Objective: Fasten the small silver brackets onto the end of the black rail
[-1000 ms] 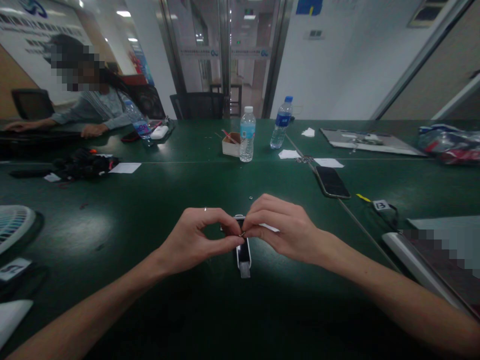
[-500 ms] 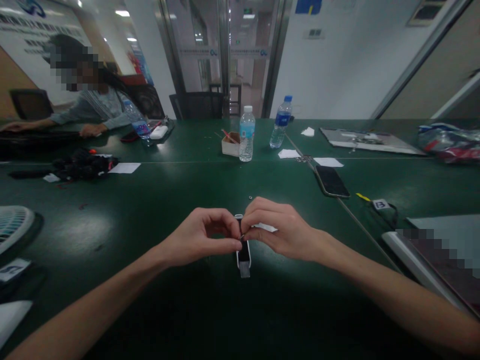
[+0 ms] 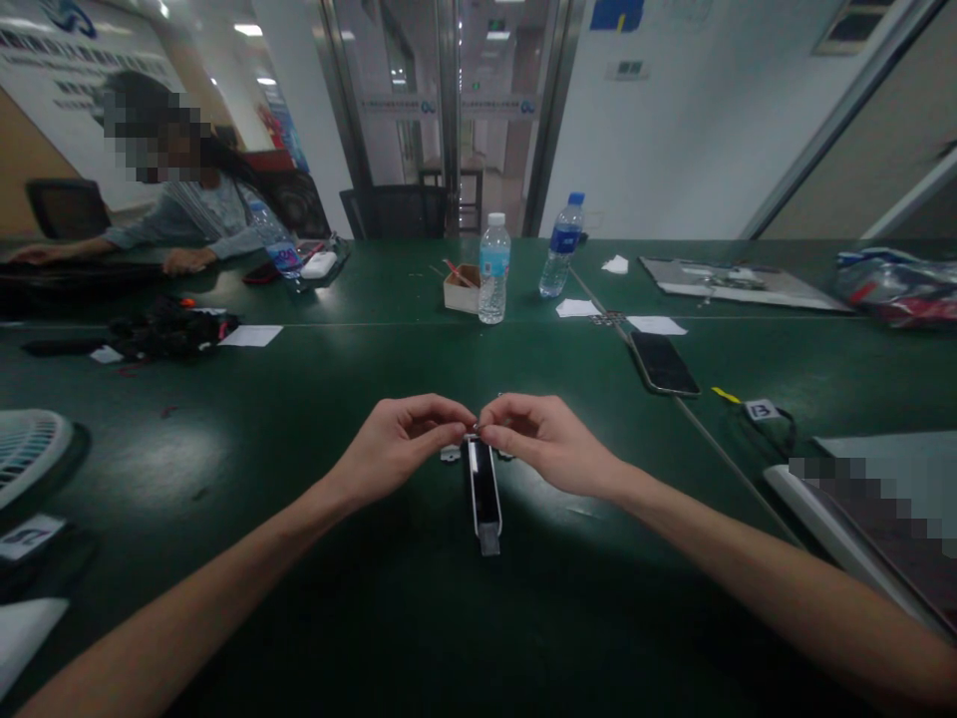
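Centrally, a narrow black-and-white device (image 3: pixel 484 491) is lying flat on the green table (image 3: pixel 314 419), its long axis pointing away from the person and a small grey tab sticking out at its near end. At its far end, both hands are meeting. The left hand (image 3: pixel 396 444) is curling in from the left with thumb and forefinger pressed together, and the right hand (image 3: pixel 542 439) is mirroring it from the right, its fingertips likewise pinched shut; the two pinches are touching just above the device's far tip (whatever tiny part they are gripping is too small to make out). Small pale pieces are resting on the table on either side of that tip, partly under the fingers.

Farther out, a dark phone (image 3: pixel 662 363) is lying to the right, well apart from the hands. Beyond the hands, a clear water bottle (image 3: pixel 492 269) is standing upright just beside a small open box (image 3: pixel 462 288), with a blue-labelled bottle (image 3: pixel 560 246) near them. At the far left, another person in a grey sleeve (image 3: pixel 190 224) is sitting at the table.
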The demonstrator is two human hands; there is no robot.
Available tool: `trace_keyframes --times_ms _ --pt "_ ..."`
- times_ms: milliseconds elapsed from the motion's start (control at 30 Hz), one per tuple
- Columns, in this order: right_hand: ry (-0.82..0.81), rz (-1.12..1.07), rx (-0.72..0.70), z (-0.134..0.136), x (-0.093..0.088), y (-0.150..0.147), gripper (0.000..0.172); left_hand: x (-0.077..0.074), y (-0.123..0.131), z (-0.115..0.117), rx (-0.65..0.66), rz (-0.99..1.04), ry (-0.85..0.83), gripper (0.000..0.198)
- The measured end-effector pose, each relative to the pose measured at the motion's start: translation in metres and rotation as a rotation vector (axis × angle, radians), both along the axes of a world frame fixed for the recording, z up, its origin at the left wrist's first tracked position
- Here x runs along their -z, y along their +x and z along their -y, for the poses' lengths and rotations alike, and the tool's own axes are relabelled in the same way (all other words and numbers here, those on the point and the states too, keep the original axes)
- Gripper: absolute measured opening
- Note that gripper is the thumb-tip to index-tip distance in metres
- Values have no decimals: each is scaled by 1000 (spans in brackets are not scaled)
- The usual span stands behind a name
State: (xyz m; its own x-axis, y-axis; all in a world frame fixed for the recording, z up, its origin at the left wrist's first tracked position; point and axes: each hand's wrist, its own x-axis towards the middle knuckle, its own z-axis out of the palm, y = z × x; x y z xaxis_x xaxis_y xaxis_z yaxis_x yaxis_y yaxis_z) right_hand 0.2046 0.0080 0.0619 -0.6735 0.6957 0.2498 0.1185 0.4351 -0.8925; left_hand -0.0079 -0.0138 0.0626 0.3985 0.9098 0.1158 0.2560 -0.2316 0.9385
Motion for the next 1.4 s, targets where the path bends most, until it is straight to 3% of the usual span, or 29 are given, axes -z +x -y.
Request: trace_keyframes --times_ms 133,300,467,600,700,933,1400 --pt "-169 -15 -26 -3 9 -2 15 3 4 1 -27 -71 28 22" --pt "-222 11 0 -4 14 -4 17 8 7 3 -44 -98 85 18" --pt "-118 89 77 -14 19 -1 18 14 -3 -8 -52 -226 184 20" --pt "159 316 169 -32 24 14 23 26 -18 -26 -40 -456 230 23" --pt "322 474 115 -45 31 27 24 36 -24 -35 -40 -519 181 25" --pt "344 498 20 -52 54 31 18 51 -21 -34 -65 -489 110 29" --pt "416 355 91 -48 69 25 9 62 -15 -30 -100 -448 4 23"
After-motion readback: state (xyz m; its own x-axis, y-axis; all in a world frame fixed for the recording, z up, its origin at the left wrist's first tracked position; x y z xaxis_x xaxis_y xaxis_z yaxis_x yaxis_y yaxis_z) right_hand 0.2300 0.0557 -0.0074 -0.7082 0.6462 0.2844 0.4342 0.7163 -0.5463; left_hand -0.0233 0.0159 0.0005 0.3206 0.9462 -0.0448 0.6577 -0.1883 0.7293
